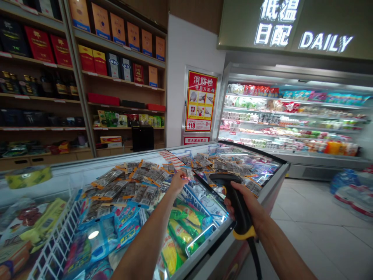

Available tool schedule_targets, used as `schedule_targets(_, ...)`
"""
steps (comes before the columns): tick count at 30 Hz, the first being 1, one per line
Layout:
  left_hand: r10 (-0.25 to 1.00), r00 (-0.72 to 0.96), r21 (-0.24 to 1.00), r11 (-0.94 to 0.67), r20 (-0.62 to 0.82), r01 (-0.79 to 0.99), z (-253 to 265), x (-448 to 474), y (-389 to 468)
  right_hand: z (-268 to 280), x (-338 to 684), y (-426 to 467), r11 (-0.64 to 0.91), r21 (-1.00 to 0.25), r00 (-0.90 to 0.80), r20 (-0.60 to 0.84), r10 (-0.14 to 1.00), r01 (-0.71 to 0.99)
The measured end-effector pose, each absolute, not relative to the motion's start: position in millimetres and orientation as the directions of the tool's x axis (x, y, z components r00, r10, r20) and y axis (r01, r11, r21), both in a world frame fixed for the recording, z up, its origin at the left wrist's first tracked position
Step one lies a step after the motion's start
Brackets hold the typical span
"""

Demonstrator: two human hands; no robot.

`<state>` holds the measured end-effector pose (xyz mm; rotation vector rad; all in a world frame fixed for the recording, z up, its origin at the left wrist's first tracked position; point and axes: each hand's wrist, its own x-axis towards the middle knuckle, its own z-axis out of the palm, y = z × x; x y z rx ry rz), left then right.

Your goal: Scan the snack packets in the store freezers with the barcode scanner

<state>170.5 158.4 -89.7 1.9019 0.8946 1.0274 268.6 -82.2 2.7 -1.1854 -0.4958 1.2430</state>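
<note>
My right hand (250,204) is wrapped around the handle of a black and yellow barcode scanner (239,210). The scanner's head points left over the freezer, and its cable hangs down. My left hand (178,181) reaches forward over the freezer lid, its fingertips pinched on a small packet (188,173) that is partly hidden by the fingers. To the left of this hand lies a heap of brown and orange packets (128,188) on the glass lid. A second spread of similar packets (224,165) lies beyond the scanner.
Below the glass, the chest freezer (204,258) holds wire baskets (55,237) with blue bags and green-yellow corn packs (179,229). A roll of yellow tape (28,177) sits at left. Shelves of boxes stand behind, a lit chiller (291,116) at right, and wrapped bottles (346,186) on the floor.
</note>
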Motion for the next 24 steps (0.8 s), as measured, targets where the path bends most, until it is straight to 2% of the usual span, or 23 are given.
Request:
schedule_targets(8, 0.828, 0.461, 0.85, -0.466, 0.32, 0.246, -81.8, 167.1, 151.2, 2.7, 265.8, -80.4, -0.117, -0.872, 0.298, -0.285, 0.911, -0.476)
schedule_targets(11, 0.829, 0.464, 0.815, -0.485, 0.314, 0.316, -80.4, 165.2, 152.6, 2.4, 268.3, -81.0, -0.112, -0.881, 0.323, -0.284, 0.903, -0.461)
schedule_targets(16, 0.87, 0.45, 0.644, -0.465, 0.204, 0.607, -70.5, 142.2, 161.9, -1.6, 278.7, -85.6, -0.122, -0.876, 0.317, -0.295, 0.901, -0.467)
schedule_targets(20, 0.871, 0.482, 0.537, -0.452, 0.095, 0.712, -57.1, 106.5, 172.6, -4.8, 285.2, -88.0, -0.107, -0.874, 0.339, -0.293, 0.894, -0.474)
schedule_targets(24, 0.892, 0.452, 0.335, -0.423, -0.007, 0.842, -43.1, 70.3, 179.3, -7.5, 291.0, -90.1, -0.072, -0.88, 0.364, -0.267, 0.892, -0.469)
